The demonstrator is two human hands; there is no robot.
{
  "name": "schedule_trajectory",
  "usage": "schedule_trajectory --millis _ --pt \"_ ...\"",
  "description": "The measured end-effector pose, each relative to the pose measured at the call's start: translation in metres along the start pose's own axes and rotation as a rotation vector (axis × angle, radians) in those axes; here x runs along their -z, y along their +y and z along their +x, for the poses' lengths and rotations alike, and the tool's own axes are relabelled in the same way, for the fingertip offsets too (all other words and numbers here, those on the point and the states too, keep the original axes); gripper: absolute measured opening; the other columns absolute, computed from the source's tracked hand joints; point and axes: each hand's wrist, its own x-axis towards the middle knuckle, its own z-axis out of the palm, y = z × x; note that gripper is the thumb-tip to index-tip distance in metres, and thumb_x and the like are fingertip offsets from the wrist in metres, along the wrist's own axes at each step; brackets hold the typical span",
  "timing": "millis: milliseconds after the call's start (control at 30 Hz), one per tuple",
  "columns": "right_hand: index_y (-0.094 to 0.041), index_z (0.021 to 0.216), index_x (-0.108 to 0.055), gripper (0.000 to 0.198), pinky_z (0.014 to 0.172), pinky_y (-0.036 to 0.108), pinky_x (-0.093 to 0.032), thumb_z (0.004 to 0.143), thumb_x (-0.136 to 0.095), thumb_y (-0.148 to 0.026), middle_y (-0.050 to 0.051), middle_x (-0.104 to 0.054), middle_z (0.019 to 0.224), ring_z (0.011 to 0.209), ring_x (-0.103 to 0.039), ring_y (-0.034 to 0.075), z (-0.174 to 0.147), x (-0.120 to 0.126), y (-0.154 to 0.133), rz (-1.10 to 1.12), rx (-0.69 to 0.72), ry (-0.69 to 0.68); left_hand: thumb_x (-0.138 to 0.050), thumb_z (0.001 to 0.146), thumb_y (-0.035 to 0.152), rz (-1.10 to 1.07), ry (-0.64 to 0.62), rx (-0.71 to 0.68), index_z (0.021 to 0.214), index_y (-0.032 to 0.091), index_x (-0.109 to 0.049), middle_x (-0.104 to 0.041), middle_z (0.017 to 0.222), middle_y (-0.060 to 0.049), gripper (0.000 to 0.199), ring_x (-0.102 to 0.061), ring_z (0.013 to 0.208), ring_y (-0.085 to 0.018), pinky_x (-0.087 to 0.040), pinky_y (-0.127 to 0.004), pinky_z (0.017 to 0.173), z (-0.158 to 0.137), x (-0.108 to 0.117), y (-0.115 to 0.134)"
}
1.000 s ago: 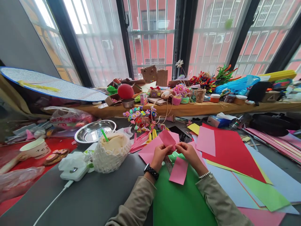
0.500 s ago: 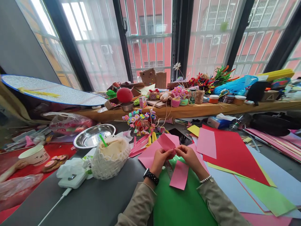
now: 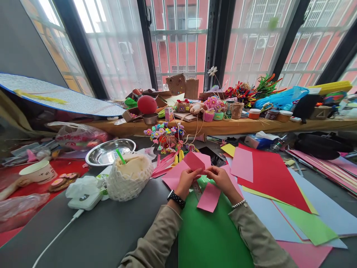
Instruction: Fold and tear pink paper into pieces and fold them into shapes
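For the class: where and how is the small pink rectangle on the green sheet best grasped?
Probably pinch the pink rectangle by its near edge, from the person's side: it is thin paper, and that edge points away from the left hand and right hand.

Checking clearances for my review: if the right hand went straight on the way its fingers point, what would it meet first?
Probably the left hand, which holds a small pink paper piece opposite the right hand; from this one view, depth between the two hands is hard to judge.
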Motion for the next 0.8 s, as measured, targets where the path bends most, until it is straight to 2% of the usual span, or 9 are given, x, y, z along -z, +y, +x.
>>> schedule_trajectory --millis 267,567,800 --pt "-0.015 0.064 -0.058 0.025 0.055 0.024 -0.039 0.071 -0.051 -0.038 0.001 -0.057 0.060 0.058 -0.052 0.014 -0.0015 -0.0013 -0.0026 -0.063 0.026 -0.005 -0.072 0.051 0.030 0.027 -0.028 0.016 0.068 0.008 -0.064 -0.064 0.068 -0.008 0.029 -0.057 0.062 -0.013 -0.041 -0.022 0.064 0.0011 0.0009 -0.0004" --pt "-0.016 0.060 -0.058 0.026 0.052 0.024 -0.038 0.072 -0.049 -0.037 0.001 -0.058 0.057 0.055 -0.051 0.014 -0.0033 -0.0008 -0.0046 -0.112 0.039 -0.043 -0.074 0.047 0.031 0.043 0.017 0.016 0.060 0.009 -0.060 -0.060 0.057 -0.004 0.029 -0.055 0.054 -0.011 -0.040 -0.022 0.057 0.0037 0.0015 -0.0034" --pt "-0.017 0.061 -0.057 0.022 0.049 0.023 -0.037 0.072 -0.050 -0.035 0.000 -0.057 0.056 0.053 -0.049 0.013 -0.0026 -0.0012 -0.0057 -0.124 0.043 -0.061 -0.073 0.048 0.030 0.021 -0.010 0.005 0.062 0.009 -0.062 -0.063 0.065 -0.006 0.027 -0.056 0.056 -0.011 -0.041 -0.022 0.059 0.0003 -0.0009 0.0002"
